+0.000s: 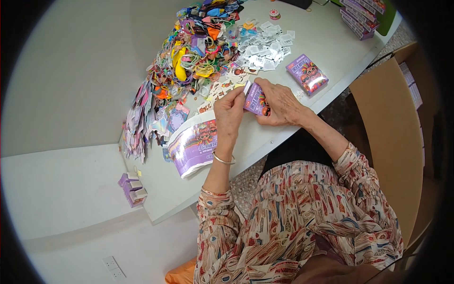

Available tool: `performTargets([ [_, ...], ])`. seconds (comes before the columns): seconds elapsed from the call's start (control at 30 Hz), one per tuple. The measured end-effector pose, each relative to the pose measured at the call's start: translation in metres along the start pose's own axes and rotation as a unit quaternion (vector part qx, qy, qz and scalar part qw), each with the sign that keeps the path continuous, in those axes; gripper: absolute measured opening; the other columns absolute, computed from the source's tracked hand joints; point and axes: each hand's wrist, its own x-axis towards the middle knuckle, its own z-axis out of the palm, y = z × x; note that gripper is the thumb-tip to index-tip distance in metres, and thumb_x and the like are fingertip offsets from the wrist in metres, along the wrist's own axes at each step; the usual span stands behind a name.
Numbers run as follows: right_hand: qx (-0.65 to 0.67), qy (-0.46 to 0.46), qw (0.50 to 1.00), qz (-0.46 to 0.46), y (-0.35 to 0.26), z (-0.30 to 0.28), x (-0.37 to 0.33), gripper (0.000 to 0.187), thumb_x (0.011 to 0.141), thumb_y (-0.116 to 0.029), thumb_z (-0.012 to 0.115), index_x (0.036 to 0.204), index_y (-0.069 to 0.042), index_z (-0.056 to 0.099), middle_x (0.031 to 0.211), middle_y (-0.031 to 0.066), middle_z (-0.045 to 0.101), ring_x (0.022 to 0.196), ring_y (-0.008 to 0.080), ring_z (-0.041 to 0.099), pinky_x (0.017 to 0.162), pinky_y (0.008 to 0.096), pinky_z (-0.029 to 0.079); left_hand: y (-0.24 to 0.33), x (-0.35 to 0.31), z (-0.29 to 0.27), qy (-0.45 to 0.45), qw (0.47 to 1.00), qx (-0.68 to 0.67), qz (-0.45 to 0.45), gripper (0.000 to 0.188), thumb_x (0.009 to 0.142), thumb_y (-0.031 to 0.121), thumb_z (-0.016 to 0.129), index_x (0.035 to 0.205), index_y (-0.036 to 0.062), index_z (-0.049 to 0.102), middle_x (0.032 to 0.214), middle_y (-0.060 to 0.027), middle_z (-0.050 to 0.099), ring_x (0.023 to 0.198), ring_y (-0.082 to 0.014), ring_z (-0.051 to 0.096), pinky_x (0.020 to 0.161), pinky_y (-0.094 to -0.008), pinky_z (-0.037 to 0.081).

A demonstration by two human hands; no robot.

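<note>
My right hand (282,102) is wrapped round a small purple printed box (255,100), holding it above the table's near edge. A white flap shows at the box's left end. My left hand (229,111) is closed at that end, thumb and fingers pinched against the flap; the exact grip is partly hidden. Beneath my left wrist lies a purple printed sheet or pouch stack (191,146) with a white border. Small printed sticker pieces (222,88) are spread just beyond my hands. Another purple box (307,75) lies on the table to the right.
A large heap of colourful trinkets and bands (194,52) covers the table's far left, beside white packets (267,47). Purple boxes (360,19) are stacked at the far right. An open cardboard carton (388,137) stands at my right. More small boxes (132,189) sit at the left edge.
</note>
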Motion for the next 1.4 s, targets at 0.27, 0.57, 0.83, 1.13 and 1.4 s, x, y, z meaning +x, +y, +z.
performTargets([
  [0.27,0.006,0.006,1.000,-0.008,0.002,-0.001,-0.002,0.080,0.065,-0.029,0.070,0.128,0.005,0.033,0.100,0.0273,0.058,0.089,0.0436,0.059,0.075,0.0471,0.048,0.034,-0.019,0.009,-0.047,0.949,0.302,0.082,0.030,0.084,0.001,0.051,0.112,-0.0053,0.062,0.082,-0.0238,0.066,0.066,-0.0348,0.064,0.063,-0.0384,0.050],
  [0.57,-0.011,-0.009,1.000,-0.020,0.001,0.001,0.000,0.085,0.070,-0.028,0.070,0.139,-0.001,0.028,0.107,0.0233,0.055,0.089,0.0409,0.058,0.075,0.0447,0.048,0.018,-0.031,0.020,-0.018,0.938,0.325,0.117,0.043,0.084,-0.001,0.049,0.127,-0.0073,0.046,0.103,-0.0302,0.060,0.087,-0.0425,0.062,0.073,-0.0485,0.048],
  [0.83,-0.062,-0.004,0.998,0.017,-0.003,-0.001,-0.002,0.076,0.071,-0.030,0.070,0.133,-0.002,0.039,0.102,0.0196,0.055,0.084,0.0371,0.058,0.073,0.0435,0.047,0.005,-0.032,0.024,0.001,0.972,0.200,0.123,0.049,0.091,0.006,0.051,0.136,-0.0032,0.036,0.123,-0.0260,0.055,0.108,-0.0372,0.058,0.088,-0.0423,0.047],
  [1.13,-0.305,0.098,0.938,0.130,0.020,-0.087,-0.009,0.075,0.073,-0.036,0.071,0.131,0.002,0.042,0.116,0.0207,0.057,0.101,0.0363,0.056,0.084,0.0427,0.046,0.022,-0.053,-0.027,0.002,0.966,0.220,0.133,0.038,0.088,0.014,0.064,0.121,-0.0002,0.055,0.129,-0.0207,0.054,0.121,-0.0354,0.051,0.103,-0.0405,0.038],
  [1.4,-0.333,-0.058,0.913,0.228,0.014,-0.090,-0.004,0.075,0.080,-0.036,0.067,0.137,0.001,0.036,0.122,0.0181,0.053,0.102,0.0364,0.055,0.083,0.0449,0.049,0.009,-0.071,-0.109,0.042,0.880,0.444,0.162,0.046,0.079,0.021,0.074,0.118,0.0036,0.058,0.129,-0.0239,0.051,0.124,-0.0459,0.040,0.103,-0.0512,0.031],
])
